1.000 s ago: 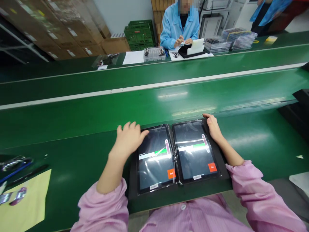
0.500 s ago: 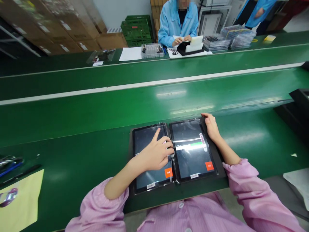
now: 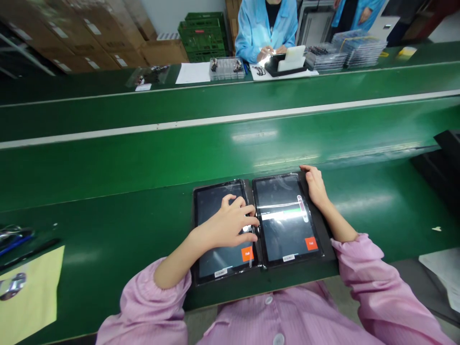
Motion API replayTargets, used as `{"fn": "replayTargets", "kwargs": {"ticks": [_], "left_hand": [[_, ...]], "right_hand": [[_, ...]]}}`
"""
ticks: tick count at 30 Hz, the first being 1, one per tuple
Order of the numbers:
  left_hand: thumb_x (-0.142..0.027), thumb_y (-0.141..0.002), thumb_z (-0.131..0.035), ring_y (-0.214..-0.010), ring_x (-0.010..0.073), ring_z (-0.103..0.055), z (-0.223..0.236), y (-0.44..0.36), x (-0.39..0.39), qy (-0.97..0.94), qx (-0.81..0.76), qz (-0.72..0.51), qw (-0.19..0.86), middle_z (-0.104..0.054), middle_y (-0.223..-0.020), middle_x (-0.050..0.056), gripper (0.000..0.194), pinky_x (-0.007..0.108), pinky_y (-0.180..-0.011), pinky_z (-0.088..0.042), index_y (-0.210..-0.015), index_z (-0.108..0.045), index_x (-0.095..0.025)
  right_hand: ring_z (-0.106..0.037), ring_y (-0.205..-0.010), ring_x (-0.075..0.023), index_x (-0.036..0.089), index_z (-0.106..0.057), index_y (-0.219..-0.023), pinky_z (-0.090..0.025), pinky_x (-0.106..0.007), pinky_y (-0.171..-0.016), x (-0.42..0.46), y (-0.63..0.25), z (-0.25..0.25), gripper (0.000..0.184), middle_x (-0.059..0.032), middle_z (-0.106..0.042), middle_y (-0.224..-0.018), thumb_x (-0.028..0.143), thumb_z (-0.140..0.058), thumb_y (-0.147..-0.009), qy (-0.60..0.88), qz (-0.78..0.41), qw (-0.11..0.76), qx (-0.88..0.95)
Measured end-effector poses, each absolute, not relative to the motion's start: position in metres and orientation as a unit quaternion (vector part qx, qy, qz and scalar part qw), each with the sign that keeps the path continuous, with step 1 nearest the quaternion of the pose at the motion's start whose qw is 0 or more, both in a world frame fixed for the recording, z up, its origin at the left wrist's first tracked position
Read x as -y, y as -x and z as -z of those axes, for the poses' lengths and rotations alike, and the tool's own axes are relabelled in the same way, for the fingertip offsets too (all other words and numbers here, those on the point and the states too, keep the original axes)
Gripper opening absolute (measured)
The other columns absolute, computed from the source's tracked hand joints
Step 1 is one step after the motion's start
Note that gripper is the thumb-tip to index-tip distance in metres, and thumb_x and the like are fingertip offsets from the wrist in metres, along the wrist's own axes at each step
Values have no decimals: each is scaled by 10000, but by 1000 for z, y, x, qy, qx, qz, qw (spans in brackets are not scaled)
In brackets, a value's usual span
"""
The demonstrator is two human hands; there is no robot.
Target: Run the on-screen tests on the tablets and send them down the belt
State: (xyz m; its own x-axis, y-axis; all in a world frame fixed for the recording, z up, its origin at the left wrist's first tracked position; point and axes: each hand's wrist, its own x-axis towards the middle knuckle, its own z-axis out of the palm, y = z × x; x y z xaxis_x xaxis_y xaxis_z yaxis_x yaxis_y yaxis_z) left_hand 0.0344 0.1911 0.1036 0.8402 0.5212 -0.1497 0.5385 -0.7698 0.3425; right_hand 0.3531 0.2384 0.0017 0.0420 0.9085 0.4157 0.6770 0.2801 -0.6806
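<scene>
Two black tablets lie side by side on the green bench, with clear film over their screens. On the left tablet (image 3: 219, 263), an orange "Fail" box shows near the lower right corner. My left hand (image 3: 230, 223) is over this screen, palm down, its fingers bent and apart, holding nothing; the fingertips reach the gap between the tablets. The right tablet (image 3: 283, 235) shows a white and green bar and another orange "Fail" box. At its upper right corner, my right hand (image 3: 315, 186) grips the dark edge, with some fingers hidden behind it.
A yellow sheet (image 3: 36, 292) and a black pen (image 3: 34, 253) lie at the left. Black equipment (image 3: 440, 158) stands at the right edge, above white papers (image 3: 442, 273). Across the raised green divider, a person in blue (image 3: 268, 28) handles a dark device beside stacked clear trays (image 3: 362, 50).
My left index finger, stretched toward the top of the left tablet before, is now bent and drawn back. My right hand stays at the right tablet's corner. The view has tilted slightly.
</scene>
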Motion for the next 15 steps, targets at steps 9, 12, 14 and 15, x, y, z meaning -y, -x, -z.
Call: {"fn": "replayTargets", "kwargs": {"ticks": [9, 12, 14, 15], "left_hand": [[-633, -955, -413, -1285, 334, -433, -114, 7, -210, -914, -350, 28, 201, -536, -1438, 65, 509, 604, -1109, -184, -1371, -557, -375], [-710, -926, -317, -1418, 404, -314, -111, 56, -232, -822, -543, 26, 168, -394, -1563, 112, 700, 632, -1120, -218, -1474, -451, -296], [-789, -866, -314, -1387, 418, -383, -101, 85, -251, -759, -618, 24, 202, -465, -1507, 154, 831, 593, -1116, -294, -1423, -520, -208], [-825, -837, -313, -1343, 401, -450, -95, 95, -260, -746, -619, 9, 246, -531, -1449, 152, 861, 548, -1109, -340, -1361, -578, -195]], "right_hand": [[-563, -1062, -276, 241, -599, -1157, -446, -453, -948, -239, -354, 1, 620, -91, -639, -1115, 649, -155, -1017, 587, -134, 422, 678], [-569, -1054, -276, 235, -603, -1147, -454, -448, -942, -240, -354, 2, 629, -95, -644, -1114, 665, -164, -1011, 584, -142, 427, 675], [-573, -1049, -275, 232, -604, -1142, -456, -446, -942, -240, -354, 3, 632, -97, -648, -1113, 669, -167, -1009, 584, -146, 429, 673], [-575, -1049, -274, 233, -604, -1141, -456, -447, -944, -240, -353, 3, 633, -96, -649, -1113, 669, -164, -1009, 585, -146, 429, 673]]}}
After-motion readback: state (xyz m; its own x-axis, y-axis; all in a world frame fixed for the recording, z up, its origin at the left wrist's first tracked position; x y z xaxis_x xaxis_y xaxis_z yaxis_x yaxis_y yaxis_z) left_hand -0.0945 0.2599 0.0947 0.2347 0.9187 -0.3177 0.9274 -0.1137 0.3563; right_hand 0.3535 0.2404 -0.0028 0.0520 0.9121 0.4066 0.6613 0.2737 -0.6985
